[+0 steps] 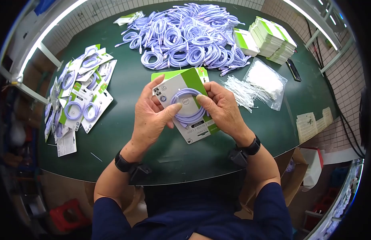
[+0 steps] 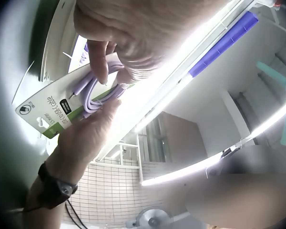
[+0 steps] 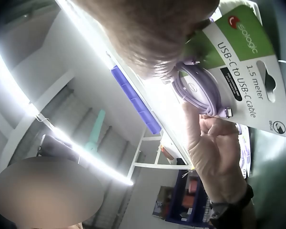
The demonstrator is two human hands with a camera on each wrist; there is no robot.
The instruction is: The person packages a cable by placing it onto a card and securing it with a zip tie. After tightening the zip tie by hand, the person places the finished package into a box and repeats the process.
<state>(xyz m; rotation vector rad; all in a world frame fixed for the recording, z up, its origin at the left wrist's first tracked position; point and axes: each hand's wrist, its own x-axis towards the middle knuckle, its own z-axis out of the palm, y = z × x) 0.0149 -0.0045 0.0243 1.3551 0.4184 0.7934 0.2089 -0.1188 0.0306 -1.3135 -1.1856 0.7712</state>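
Note:
A coiled lilac USB-C cable (image 1: 188, 116) lies against a white and green printed packaging card (image 3: 250, 71), held above the table in front of the person. The left hand (image 1: 150, 114) grips the card's left side, its thumb pressing across the coil. On the other side the right hand (image 1: 224, 109) pinches card and coil, thumb on top and fingers behind. The right wrist view shows a metal connector (image 3: 227, 112) at the coil's edge and a hang slot in the card. Just behind the hands, a stack of green cards (image 1: 159, 75) is partly hidden.
A large heap of coiled lilac cables (image 1: 193, 32) covers the back of the green table (image 1: 125, 84). Carded cables (image 1: 74, 110) pile up at left. White ties (image 1: 243, 91), a plastic bag (image 1: 269, 82), card stacks (image 1: 269, 38) and a black cutter (image 1: 293, 70) lie at right.

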